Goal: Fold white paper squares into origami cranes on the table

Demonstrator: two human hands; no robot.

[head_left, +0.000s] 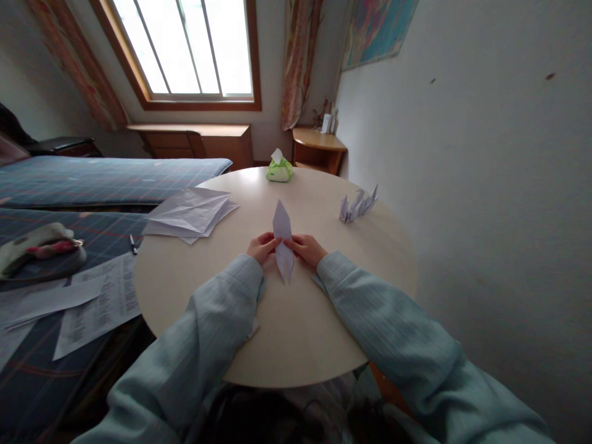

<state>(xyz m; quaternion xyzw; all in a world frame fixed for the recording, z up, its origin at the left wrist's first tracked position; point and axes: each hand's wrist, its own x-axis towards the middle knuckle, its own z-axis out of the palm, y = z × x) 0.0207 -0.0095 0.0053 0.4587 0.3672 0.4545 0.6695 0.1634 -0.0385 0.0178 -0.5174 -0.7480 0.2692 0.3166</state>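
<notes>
A narrow diamond of folded white paper (282, 225) is held upright over the round table, its top pointed and its lower end split into two points. My left hand (263, 246) pinches its left edge between thumb and fingers. On the opposite edge, my right hand (307, 248) grips it the same way, the two thumbs close together near the middle. Several folded paper cranes (357, 205) stand in a row to the right. Toward the left edge lies a stack of creased white sheets (192, 213).
The round table (319, 345) fills the middle. A green tissue pack (279, 169) sits at its far edge. Left of it are a plaid bed (106, 231) with printed sheets (99, 308), a pen (132, 244) and a bag (41, 253). A white wall (485, 185) borders the right side.
</notes>
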